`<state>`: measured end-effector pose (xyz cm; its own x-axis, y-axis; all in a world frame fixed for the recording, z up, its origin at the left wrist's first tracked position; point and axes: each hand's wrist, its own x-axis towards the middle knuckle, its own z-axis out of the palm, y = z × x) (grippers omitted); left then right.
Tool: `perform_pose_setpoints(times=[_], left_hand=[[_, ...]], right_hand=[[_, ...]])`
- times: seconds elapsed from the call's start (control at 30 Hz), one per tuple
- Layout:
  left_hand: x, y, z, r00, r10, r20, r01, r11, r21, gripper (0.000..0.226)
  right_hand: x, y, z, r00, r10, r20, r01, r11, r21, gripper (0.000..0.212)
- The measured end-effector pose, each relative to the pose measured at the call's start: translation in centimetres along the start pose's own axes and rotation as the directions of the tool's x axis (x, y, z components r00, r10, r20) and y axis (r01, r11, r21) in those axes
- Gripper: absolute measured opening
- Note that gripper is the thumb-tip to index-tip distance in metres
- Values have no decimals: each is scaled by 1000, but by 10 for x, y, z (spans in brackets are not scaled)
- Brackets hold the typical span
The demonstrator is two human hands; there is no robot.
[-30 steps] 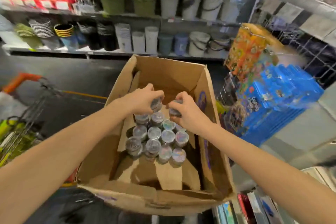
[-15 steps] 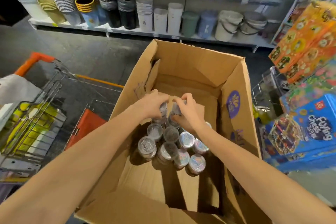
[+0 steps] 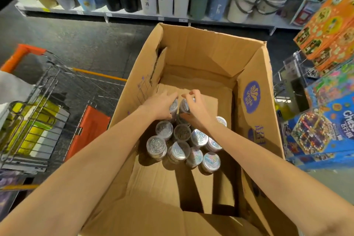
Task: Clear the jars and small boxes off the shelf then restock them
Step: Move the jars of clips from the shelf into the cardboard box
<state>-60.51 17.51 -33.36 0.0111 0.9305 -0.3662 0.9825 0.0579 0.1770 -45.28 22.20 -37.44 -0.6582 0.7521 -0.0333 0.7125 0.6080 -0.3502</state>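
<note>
**Both hands grip jars inside the cardboard box**

The left hand (image 3: 161,106) and the right hand (image 3: 197,111) meet over the middle of the box floor, fingers close together. The left hand wraps over the top and side of the left-hand jar (image 3: 174,105) and grips it. The right hand curls round the right-hand jar (image 3: 184,105), with a fingertip and the thumb arched loosely above the lid. The two jars sit side by side, just about touching. I cannot tell whether they rest on the cardboard or are held clear of it.

At 6 o'clock from the hands, between the forearms, a cluster of jars (image 3: 198,137) stands upright on the box floor. They are packed against one another, with clear walls and shiny iridescent lids. One more lid shows at 4 o'clock, just past the right wrist.

The cardboard box (image 3: 210,51) is open-topped with tall walls. A purple logo (image 3: 252,96) is printed on the inner wall at 3 o'clock.

At 9 o'clock of the box stands a wire shopping trolley (image 3: 38,90) with an orange handle (image 3: 21,55), holding yellow-green packs. At 12 o'clock, across the dark floor (image 3: 76,40), a low shelf (image 3: 134,14) carries stacked bins and buckets (image 3: 243,4). At 3 o'clock are board-game boxes (image 3: 329,25), orange above and blue below.
</note>
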Motion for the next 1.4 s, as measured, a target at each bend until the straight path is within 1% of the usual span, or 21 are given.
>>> perform_pose_setpoints(times=[0.03,0.07,0.1,0.13,0.2,0.23,0.33,0.47,0.6,0.67,0.77,0.83,0.9,1.03,1.13,1.27,1.4], left_hand=[[1,0,2,1000,-2,-2,2,1000,7,71],[1,-1,3,1000,-2,-8,2,1000,11,71],[2,-1,3,1000,0,-15,0,1000,11,70],[3,-1,4,1000,3,-20,-2,1000,9,68],[4,-1,4,1000,-1,-30,1,1000,1,64],[5,-2,4,999,-7,-33,7,1000,3,64],[7,-1,5,999,-15,-35,16,999,35,74],[4,-2,2,1000,-8,-27,9,999,40,88],[-3,-4,-8,1000,4,-7,-4,999,35,93],[-8,-3,-19,1000,24,-10,-23,999,44,92],[-18,3,-46,996,75,-47,-73,996,50,89],[-25,12,-69,985,132,-110,-126,990,62,85],[-32,27,-94,957,218,-190,-204,975,93,80],[-52,69,-141,862,410,-298,-380,912,156,73],[-70,108,-167,755,544,-366,-516,837,180,68],[-99,180,-191,564,719,-406,-706,675,215,65],[-133,266,-200,327,833,-445,-856,461,235,65]], right_hand=[[3,0,3,1000,15,5,-15,999,42,47],[4,0,5,999,34,-14,-33,996,82,47],[5,-1,7,999,33,-10,-32,996,85,52],[5,0,9,1000,12,3,-12,999,48,58],[5,1,11,1000,30,10,-31,996,78,63],[5,2,13,1000,21,9,-21,998,60,65],[3,0,13,999,33,-15,-32,998,61,65],[-3,-1,10,998,50,37,-51,998,35,75],[-9,-6,-3,995,71,75,-72,997,18,81],[-14,-9,-17,994,80,71,-78,996,-33,83],[-26,-15,-43,997,81,9,-78,983,-164,84],[-37,-19,-65,993,79,-85,-95,975,-201,83],[-55,-24,-95,981,72,-182,-115,965,-236,81],[-104,-34,-159,933,130,-335,-215,949,-230,81],[-150,-34,-203,876,191,-442,-324,913,-248,76],[-232,-33,-251,746,314,-587,-501,845,-185,69],[-320,-33,-285,602,394,-694,-659,737,-153,67]])
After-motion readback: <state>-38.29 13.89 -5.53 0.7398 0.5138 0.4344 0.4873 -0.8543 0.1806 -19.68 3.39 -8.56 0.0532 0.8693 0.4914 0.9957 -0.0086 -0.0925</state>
